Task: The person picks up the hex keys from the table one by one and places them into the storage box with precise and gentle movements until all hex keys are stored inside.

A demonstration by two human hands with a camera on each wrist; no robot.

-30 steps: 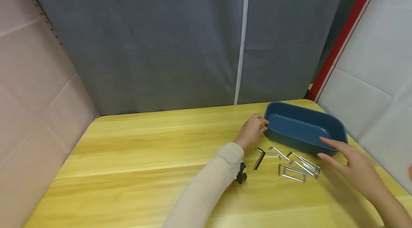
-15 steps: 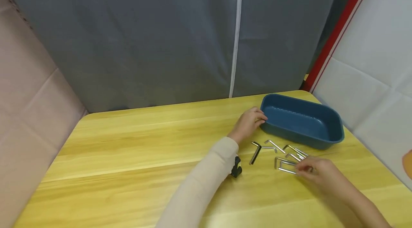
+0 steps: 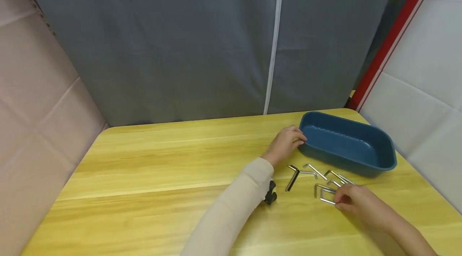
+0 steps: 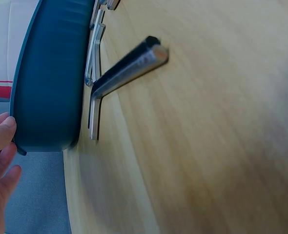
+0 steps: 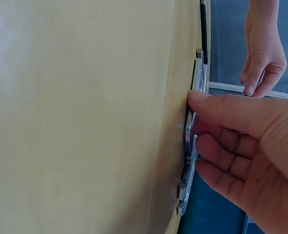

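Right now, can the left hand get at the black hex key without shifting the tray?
Probably yes. The left hand rests against the blue tray end, and the black hex key lies on bare table just below it, nothing between.

Right hand now on keys (silvery).
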